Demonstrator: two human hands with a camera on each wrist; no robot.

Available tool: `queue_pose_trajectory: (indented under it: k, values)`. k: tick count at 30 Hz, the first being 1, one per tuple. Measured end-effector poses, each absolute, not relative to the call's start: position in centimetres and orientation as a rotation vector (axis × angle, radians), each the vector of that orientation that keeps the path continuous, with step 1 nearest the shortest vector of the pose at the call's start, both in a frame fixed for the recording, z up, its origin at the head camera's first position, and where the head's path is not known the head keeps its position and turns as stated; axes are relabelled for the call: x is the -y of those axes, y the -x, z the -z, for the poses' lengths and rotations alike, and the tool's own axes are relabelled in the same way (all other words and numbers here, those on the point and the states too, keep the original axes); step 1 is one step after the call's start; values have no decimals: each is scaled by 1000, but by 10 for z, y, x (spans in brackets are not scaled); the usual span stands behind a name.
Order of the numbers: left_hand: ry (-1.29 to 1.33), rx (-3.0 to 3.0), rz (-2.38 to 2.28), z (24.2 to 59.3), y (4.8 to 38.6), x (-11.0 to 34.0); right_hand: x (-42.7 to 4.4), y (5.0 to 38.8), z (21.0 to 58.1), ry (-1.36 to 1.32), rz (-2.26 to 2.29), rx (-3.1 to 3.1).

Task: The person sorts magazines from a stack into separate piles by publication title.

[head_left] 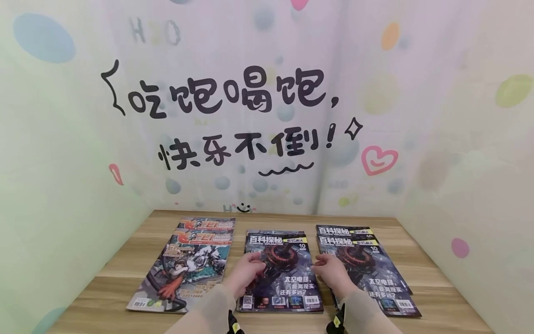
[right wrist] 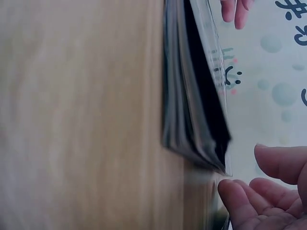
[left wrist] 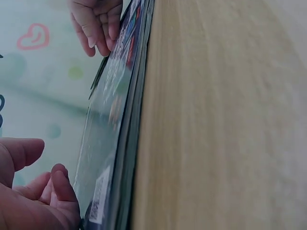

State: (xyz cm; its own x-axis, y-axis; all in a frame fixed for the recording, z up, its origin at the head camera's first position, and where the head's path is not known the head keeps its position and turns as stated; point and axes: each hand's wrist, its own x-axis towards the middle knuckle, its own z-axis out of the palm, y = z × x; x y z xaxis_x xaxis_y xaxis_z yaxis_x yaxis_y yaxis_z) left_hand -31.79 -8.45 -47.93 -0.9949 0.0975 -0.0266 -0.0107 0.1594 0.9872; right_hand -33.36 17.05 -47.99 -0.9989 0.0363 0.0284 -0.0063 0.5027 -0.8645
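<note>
In the head view a stack of magazines (head_left: 288, 278) with dark covers and a red-ringed machine lies at the middle of the table. My left hand (head_left: 249, 269) is at its left edge, the fingertips overlapping the cover. Between this stack and the right-hand dark magazines (head_left: 367, 269) is my right hand (head_left: 331, 271), its fingertips close to the middle stack's right edge. Thumb and fingers stand apart on the left hand (left wrist: 38, 191) in the left wrist view. The right wrist view shows the right hand (right wrist: 268, 196) with loosely bent fingers beside the stacked pages (right wrist: 192, 96). Contact is unclear.
To the left, overlapping magazines (head_left: 187, 269) with a colourful comic-style cover lie on the wooden table (head_left: 108, 287). Pale curtain-like walls (head_left: 258, 195) with printed lettering and coloured spots surround the table at the back and both sides.
</note>
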Motion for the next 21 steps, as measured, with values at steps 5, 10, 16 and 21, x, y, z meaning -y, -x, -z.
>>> queue_pose_trajectory:
  k: [5,10,16,21]
  values:
    - [-15,-2394,-1972,481,316,90,-164,331,483,41,-1558,2674]
    - [70,-2458,-1958,479,311,91,-159,330,485,56,-1528,2684]
    - [147,-2456,-1934,483,310,94,-156,329,484,89,-1511,2692]
    - [192,-2487,-1917,486,308,96,-154,329,484,137,-1524,2707]
